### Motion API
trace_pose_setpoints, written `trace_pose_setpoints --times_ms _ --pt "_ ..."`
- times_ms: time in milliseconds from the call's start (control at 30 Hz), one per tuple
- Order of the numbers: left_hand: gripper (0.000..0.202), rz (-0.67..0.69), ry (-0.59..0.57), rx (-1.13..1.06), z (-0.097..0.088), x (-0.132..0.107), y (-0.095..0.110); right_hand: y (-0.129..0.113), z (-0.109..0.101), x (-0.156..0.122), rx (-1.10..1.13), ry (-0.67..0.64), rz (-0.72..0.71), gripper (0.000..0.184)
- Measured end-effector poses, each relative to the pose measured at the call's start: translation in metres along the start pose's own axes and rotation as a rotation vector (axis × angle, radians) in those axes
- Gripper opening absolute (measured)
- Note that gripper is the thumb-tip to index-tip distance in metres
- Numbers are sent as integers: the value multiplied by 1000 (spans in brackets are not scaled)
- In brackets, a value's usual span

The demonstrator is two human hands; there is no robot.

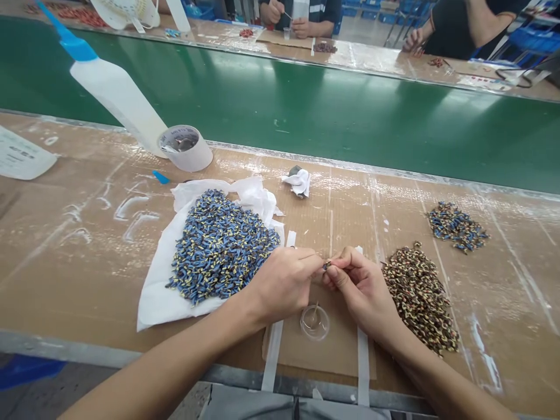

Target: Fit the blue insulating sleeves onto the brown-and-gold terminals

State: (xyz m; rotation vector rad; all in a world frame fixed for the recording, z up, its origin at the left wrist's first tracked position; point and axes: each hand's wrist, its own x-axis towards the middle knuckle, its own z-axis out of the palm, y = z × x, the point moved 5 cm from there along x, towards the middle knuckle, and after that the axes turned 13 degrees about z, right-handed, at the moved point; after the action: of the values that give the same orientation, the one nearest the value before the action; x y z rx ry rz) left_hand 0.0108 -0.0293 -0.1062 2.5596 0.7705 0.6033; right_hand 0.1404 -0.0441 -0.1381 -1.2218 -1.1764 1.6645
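One piece (327, 265) sits pinched in our right hand (365, 286), our left hand (284, 286) close against it, its hold hidden, near the cup (321, 333), and we seem midway, between large blue (223, 248) and brown (417, 297) piles.

Open lane: worktop (385, 204) between crumpled tissue (299, 182) and small right pile (457, 227). Bottle (120, 105), tape roll (196, 156) block far left; cup (315, 331) blocks near middle.
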Motion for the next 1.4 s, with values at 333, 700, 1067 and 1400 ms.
trace_pose_setpoints --times_ms 333,700,1067,1400 --pt "23 -43 70 -238 -6 7 -3 -12 -10 3 28 -23 109 19" --pt "24 -80 16 -204 3 7 -8 -8 -17 7 -103 28 77 20" --pt "25 -115 63 -306 8 7 -11 -5 -11 6 -174 35 13 22" --pt "27 -139 -45 -274 -1 9 -12 -3 -6 8 -137 21 21 23"
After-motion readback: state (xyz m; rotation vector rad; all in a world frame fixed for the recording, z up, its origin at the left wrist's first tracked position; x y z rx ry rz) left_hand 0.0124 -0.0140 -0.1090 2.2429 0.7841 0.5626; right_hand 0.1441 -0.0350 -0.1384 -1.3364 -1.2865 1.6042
